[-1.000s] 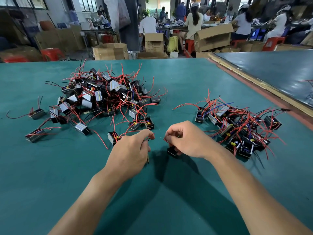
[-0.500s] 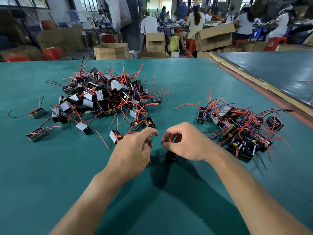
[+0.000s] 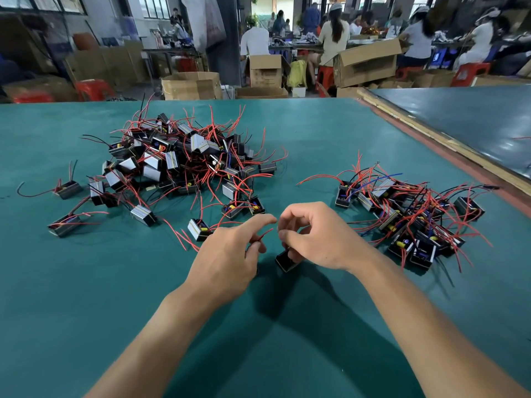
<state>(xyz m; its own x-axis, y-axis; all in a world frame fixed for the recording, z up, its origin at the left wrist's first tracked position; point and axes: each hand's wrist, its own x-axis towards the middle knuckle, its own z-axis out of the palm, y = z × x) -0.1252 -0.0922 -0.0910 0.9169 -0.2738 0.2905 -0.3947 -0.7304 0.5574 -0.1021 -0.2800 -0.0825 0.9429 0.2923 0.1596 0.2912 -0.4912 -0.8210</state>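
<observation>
Low over the green table [image 3: 86, 311], the right hand [image 3: 319, 239] grips a small black box [image 3: 285, 261], and the left hand [image 3: 230, 254] pinches a red wire [image 3: 261, 236]. Too hard a pull may tear this thin wire out. Farther back, loose wires of the big pile [image 3: 184, 162] could catch it.

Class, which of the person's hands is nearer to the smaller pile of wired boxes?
Right. The right hand lies just left of that pile; the left hand is farther left, beyond it.
</observation>
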